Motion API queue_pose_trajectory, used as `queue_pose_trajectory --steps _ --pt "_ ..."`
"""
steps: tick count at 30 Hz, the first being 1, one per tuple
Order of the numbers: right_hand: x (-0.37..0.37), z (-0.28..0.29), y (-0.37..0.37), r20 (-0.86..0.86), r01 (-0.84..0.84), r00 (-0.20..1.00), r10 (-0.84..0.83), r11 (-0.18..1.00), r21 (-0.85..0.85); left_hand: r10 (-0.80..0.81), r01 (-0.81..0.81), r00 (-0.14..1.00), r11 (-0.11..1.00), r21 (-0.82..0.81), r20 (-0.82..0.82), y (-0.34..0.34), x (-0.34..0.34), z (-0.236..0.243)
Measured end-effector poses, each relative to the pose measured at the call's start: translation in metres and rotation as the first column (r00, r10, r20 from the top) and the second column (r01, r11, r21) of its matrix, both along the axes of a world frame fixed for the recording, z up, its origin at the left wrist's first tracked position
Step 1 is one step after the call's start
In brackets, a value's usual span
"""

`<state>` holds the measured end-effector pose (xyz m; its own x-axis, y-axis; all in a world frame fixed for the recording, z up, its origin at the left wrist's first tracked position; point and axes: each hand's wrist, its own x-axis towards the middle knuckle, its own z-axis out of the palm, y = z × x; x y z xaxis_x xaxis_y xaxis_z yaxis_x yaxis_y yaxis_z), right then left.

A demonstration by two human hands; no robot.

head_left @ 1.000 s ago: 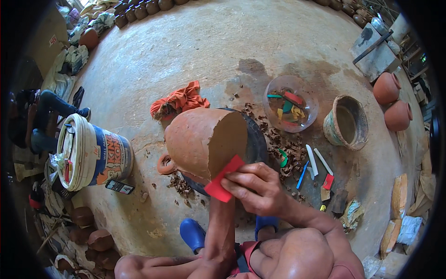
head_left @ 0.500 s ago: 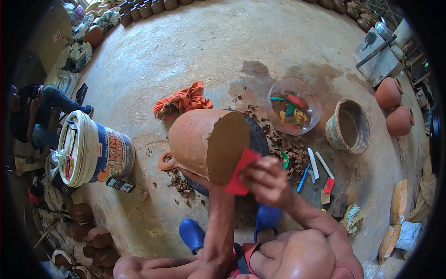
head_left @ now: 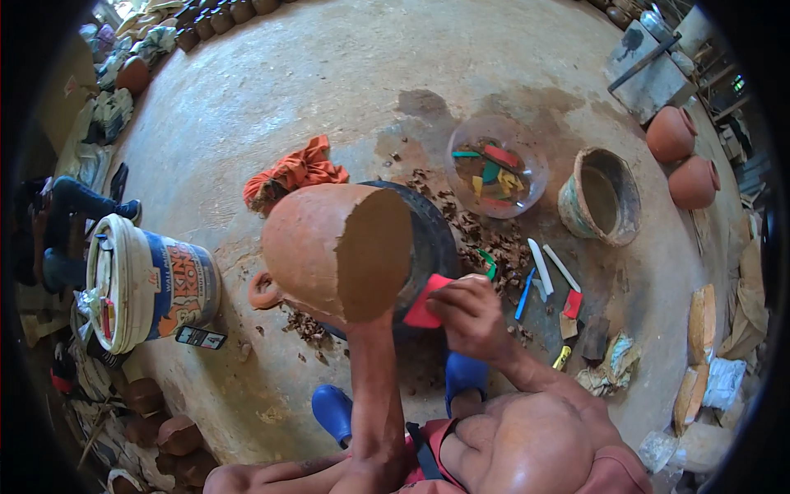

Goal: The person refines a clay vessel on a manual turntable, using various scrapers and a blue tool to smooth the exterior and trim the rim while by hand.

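A reddish clay pot (head_left: 304, 247) lies tilted on a dark round rest (head_left: 436, 247), with a rough-edged darker brown area (head_left: 374, 255) on its right. My left forearm (head_left: 374, 370) runs up to the pot's near edge, and the hand there is hidden by the pot. Between its closed fingers my right hand (head_left: 473, 319) grips a flat red scraper (head_left: 424, 305), held just right of the pot and apart from its wall. A ring-shaped clay handle (head_left: 263, 291) sticks out at the pot's lower left.
Clay scraps (head_left: 502, 239) litter the floor around the rest. An orange cloth (head_left: 304, 169) lies beyond the pot. A clear basin (head_left: 533, 193) of coloured pieces and a crusted bucket (head_left: 568, 206) stand right. Leftward are a large paint bucket (head_left: 185, 280), a phone (head_left: 200, 337) and a seated person (head_left: 74, 206).
My right hand has drawn the red scraper away from the pot's dark area to its right side. The whole view has shifted slightly; the pot remains on its rest.
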<state>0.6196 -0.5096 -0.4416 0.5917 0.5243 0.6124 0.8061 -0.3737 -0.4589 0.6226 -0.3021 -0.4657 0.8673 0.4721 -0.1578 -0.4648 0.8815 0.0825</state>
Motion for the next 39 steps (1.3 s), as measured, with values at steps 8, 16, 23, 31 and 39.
queue_pose_trajectory --steps 8,16,23,31,39 --pt "-0.05 -0.076 -0.127 -0.527 0.233 0.714 -0.461 0.866 -0.443 -0.049 0.049 0.998 0.999 0.011 -0.04 0.017 -0.015 -0.01" --pt "0.0 -0.13 -0.214 -0.195 0.717 0.505 -0.841 0.534 -0.448 -0.07 0.07 0.997 0.997 0.018 -0.043 0.007 -0.005 -0.018" --pt "0.047 -0.164 -0.202 -0.257 0.621 0.524 -0.812 0.571 -0.537 -0.024 0.025 0.999 1.0 0.007 -0.035 0.005 0.001 -0.015" --pt "0.045 -0.125 -0.2 -0.243 0.668 0.54 -0.806 0.586 -0.458 0.052 -0.054 0.998 0.996 -0.072 -0.022 0.019 -0.004 -0.017" --pt "0.023 0.059 -0.025 -0.257 0.122 0.96 -0.109 0.992 0.037 0.088 -0.092 0.995 0.99 -0.108 -0.039 0.026 0.0 -0.004"
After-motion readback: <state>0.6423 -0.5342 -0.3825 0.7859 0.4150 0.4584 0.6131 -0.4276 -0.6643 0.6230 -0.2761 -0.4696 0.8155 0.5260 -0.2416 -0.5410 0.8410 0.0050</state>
